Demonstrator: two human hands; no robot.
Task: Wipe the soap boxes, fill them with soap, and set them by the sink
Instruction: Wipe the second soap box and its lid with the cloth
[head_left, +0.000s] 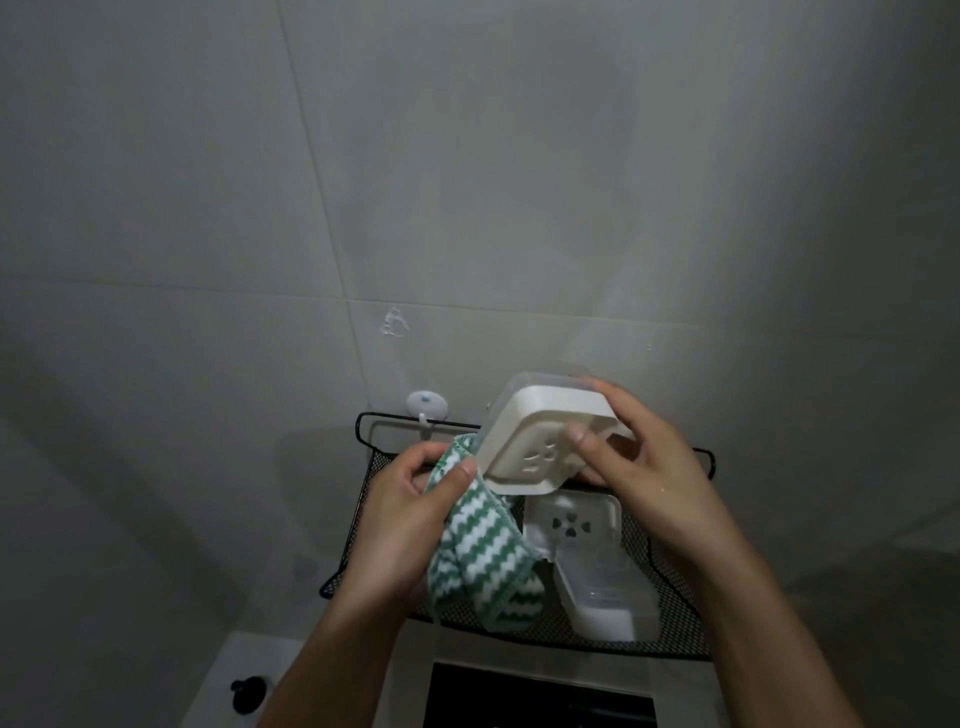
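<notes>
Nearest, left hand (410, 525) grips striped cloth (467, 545), just left of the soap box (540, 441). Farther right, right hand (639, 467) holds that box tilted, underside facing viewer, above the mesh rack (670, 561); second box (571, 525) lies open below.

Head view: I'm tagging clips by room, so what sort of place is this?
Most likely a bathroom or washroom. The wall is large pale tile, a black mesh rack hangs against it from a stick-on hook, and the right hand holds a soap box above another on the rack.
</notes>
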